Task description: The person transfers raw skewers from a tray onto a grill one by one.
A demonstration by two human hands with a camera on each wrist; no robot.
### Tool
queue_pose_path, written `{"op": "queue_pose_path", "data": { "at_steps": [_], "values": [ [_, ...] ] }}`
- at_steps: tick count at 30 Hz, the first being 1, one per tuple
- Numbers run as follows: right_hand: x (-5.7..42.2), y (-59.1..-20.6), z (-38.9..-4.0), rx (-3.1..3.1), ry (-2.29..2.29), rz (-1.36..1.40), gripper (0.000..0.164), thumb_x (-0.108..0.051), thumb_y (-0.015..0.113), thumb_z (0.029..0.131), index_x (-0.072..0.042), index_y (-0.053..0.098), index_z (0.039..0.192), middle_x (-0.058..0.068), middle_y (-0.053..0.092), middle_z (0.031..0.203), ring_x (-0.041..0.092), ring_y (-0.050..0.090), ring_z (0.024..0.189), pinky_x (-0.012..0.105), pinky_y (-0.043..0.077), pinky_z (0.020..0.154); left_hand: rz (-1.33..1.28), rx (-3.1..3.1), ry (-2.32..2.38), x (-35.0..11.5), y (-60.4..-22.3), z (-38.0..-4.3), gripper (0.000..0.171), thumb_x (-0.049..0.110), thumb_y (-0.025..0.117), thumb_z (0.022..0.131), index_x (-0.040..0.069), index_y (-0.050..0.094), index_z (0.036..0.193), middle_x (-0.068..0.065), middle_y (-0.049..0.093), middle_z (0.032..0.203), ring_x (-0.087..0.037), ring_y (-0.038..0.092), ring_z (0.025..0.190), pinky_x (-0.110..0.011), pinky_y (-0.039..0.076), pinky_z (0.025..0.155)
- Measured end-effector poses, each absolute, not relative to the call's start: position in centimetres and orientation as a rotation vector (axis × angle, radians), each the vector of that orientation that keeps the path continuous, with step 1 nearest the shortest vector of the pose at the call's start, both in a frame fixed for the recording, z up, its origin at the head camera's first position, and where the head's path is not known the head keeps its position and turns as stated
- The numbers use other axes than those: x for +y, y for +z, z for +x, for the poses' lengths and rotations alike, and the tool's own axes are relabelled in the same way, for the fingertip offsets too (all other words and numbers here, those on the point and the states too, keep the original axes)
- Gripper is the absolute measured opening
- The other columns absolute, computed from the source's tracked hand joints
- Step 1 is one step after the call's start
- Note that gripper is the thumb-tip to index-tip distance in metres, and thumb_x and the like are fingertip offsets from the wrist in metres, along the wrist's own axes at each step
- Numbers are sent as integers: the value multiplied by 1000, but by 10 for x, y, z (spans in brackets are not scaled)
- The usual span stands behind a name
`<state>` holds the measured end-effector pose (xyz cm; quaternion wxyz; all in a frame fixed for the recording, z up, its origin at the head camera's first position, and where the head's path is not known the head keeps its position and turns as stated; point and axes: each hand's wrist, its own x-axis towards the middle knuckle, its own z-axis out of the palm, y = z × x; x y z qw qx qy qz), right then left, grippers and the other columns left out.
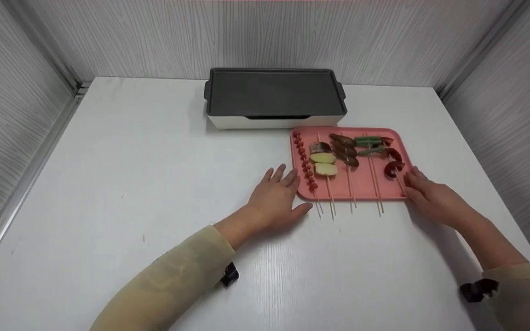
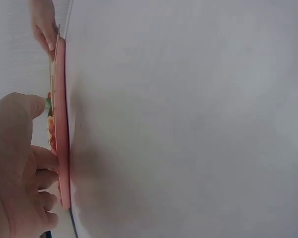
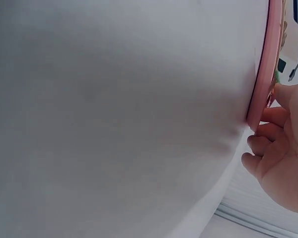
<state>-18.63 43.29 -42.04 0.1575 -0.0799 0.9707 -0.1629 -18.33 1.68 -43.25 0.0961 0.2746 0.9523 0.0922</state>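
Note:
A pink tray (image 1: 361, 186) of food skewers lies on the white table. My left hand (image 1: 274, 197) is at its left side, fingers extended with the tips right at the rim and the thumb spread towards the stick ends. At the tray's front right corner, my right hand (image 1: 435, 200) touches the right edge with its fingers and thumb. On the tray lie a skewer of small red pieces (image 1: 305, 161), one with pale slices (image 1: 323, 158), one with brown pieces (image 1: 345, 149), one with green pods (image 1: 368, 142) and one with reddish-brown curled pieces (image 1: 394, 163).
A flat black griddle (image 1: 274, 92) on a white base stands at the table's back, just behind the tray's left part. Stick ends (image 1: 334, 211) jut over the tray's front edge. Grey wood-grain panels (image 1: 269, 37) enclose the white table (image 1: 131, 184) at the back and sides.

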Motion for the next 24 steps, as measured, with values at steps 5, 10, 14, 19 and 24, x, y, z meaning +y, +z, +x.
{"op": "queue_pose_path", "data": {
  "at_steps": [5, 10, 14, 19, 24],
  "values": [
    [420, -419, -183, 2795, -439, -287, 72, -45, 44, 114, 0, 23, 166, 25, 13, 174, 49, 17, 158, 68, 24, 121, 805, 2838, 272, 6, -431, -184, 86, 67, 40, 107, 4, 35, 165, -9, 24, 175, -34, 13, 163, -48, 8, 130],
    [409, -419, -179, 2793, -438, -338, 71, -43, 45, 114, 0, 25, 166, 25, 14, 174, 50, 18, 157, 67, 24, 121, 809, 2853, 244, -7, -431, -183, 84, 64, 42, 107, 1, 38, 163, -12, 27, 173, -34, 16, 162, -48, 9, 130],
    [400, -420, -176, 2793, -436, -379, 70, -44, 46, 114, 0, 26, 166, 24, 15, 174, 48, 19, 158, 66, 25, 122, 808, 2867, 240, -19, -431, -182, 82, 62, 43, 108, -1, 40, 161, -13, 29, 172, -35, 19, 161, -49, 10, 130],
    [389, -419, -172, 2791, -435, -445, 69, -42, 47, 114, 0, 28, 165, 25, 17, 173, 50, 21, 157, 66, 25, 121, 805, 2883, 247, -34, -433, -179, 81, 60, 42, 108, -2, 42, 160, -14, 32, 171, -36, 21, 160, -51, 12, 130],
    [378, -421, -169, 2792, -410, -478, 68, -40, 49, 114, -1, 28, 166, 23, 18, 173, 48, 23, 157, 64, 27, 122, 788, 2887, 239, -49, -433, -177, 81, 60, 41, 109, -3, 42, 160, -15, 31, 171, -38, 21, 160, -52, 11, 130]
  ]
}}
